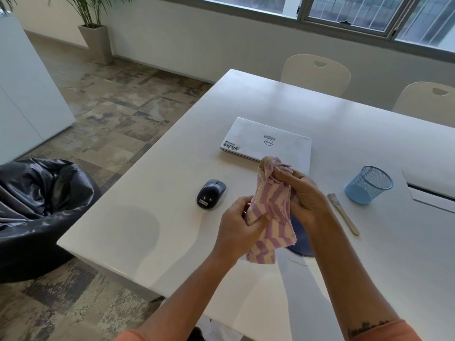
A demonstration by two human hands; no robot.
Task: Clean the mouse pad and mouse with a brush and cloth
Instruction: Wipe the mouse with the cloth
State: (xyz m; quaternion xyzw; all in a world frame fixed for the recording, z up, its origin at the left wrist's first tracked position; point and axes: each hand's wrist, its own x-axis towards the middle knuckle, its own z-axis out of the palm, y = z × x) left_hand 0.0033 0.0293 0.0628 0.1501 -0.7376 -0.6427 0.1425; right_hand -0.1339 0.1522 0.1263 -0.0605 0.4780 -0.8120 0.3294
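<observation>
While both hands — left, right — grip the cloth above the pad, bare table spreads left of the mouse; brush lies right.

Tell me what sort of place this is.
Probably an office or meeting room: a long white table with matching chairs behind it, a closed laptop and mouse on top, and a mesh pen cup beside a brush.
</observation>
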